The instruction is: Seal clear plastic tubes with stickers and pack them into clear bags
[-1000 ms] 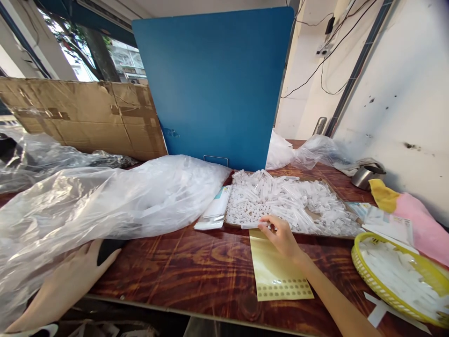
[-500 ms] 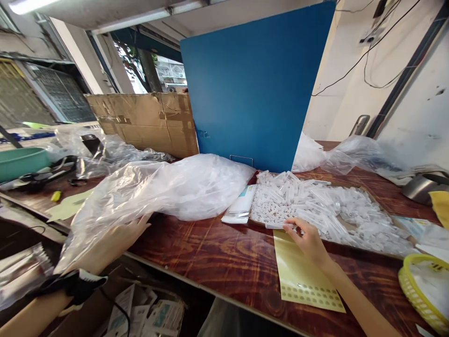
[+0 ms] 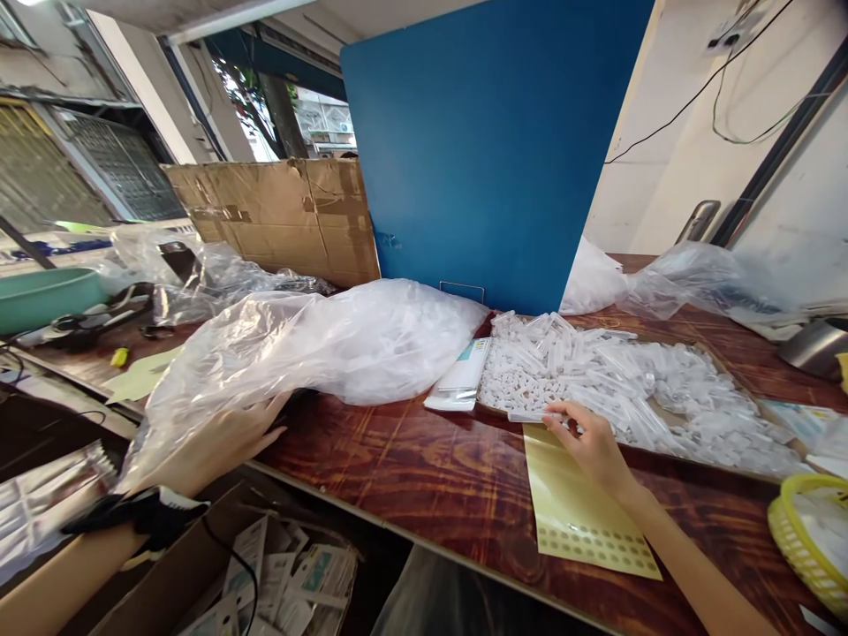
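My left hand (image 3: 229,442) is at the table's front left, palm down with fingers stretched apart. It lies against the near side of a large translucent plastic bag (image 3: 371,344), whose film partly covers the hand. My right hand (image 3: 586,442) is at the front edge of a shallow cardboard tray (image 3: 719,473). Its thumb and fingertips are pinched on the end of a small clear plastic tube (image 3: 525,417). Clear tubes (image 3: 596,362) and small white pieces (image 3: 510,384) fill the tray. Beneath my right hand lies a yellow sheet of round stickers (image 3: 576,503).
Flat printed packets (image 3: 460,380) lie left of the tray. A yellow basket (image 3: 795,539) stands at the right front. Behind the bag rises a blue board (image 3: 490,159). Below the table edge, a cardboard box (image 3: 165,574) holds printed packets. A green basin (image 3: 49,296) is far left.
The view has shifted slightly, so the table appears a little higher and further right. My left fingers have spread somewhat more. My right hand stays at the tray's edge with the tube.
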Action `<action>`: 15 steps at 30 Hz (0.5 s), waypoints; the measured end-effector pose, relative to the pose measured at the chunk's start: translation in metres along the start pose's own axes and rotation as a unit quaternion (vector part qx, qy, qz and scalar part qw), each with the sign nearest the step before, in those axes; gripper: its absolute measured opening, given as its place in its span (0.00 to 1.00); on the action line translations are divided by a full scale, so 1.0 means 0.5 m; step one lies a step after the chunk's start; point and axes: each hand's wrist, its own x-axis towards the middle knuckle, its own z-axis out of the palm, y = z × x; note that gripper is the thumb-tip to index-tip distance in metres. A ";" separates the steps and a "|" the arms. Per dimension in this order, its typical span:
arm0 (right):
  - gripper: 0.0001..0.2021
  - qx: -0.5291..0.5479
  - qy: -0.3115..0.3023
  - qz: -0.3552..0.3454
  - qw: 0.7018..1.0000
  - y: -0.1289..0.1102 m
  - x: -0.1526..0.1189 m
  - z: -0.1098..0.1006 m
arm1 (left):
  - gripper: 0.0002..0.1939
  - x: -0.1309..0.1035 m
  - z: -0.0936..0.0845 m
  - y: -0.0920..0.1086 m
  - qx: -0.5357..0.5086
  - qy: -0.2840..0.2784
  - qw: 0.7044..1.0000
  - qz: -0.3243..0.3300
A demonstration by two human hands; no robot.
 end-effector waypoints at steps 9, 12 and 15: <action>0.15 -0.009 0.006 -0.007 1.000 0.000 0.001 -0.002 | 0.26 0.006 -0.011 0.002 0.083 -0.045 0.995 0.011; 0.15 -0.009 0.001 -0.007 1.000 -0.001 0.001 -0.003 | 0.26 0.004 -0.011 -0.002 0.063 -0.033 0.997 0.022; 0.15 -0.008 -0.004 -0.008 1.000 -0.004 0.002 -0.003 | 0.27 0.002 -0.004 -0.008 0.081 -0.027 0.996 0.027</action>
